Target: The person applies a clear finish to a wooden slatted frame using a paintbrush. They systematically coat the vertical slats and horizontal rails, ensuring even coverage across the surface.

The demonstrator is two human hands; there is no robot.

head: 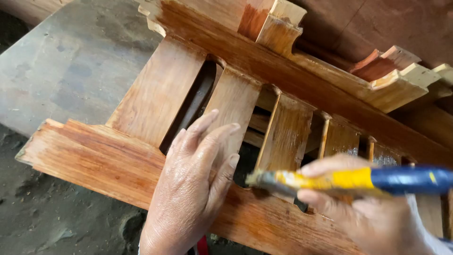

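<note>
Left hand (pixel 196 182) rests flat, fingers spread, on the near rail of a slatted wooden frame (pixel 94 158) lying on the floor. Right hand (pixel 373 212), near right, pinches a yellow-and-blue paintbrush (pixel 358 179), bristles at a slat (pixel 285 137).

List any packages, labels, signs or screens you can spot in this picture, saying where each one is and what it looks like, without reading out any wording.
None are in view: the left hand rests on a slatted wooden frame, the right hand holds a yellow and blue paintbrush, and none of these carries a package, label, sign or screen.
</note>
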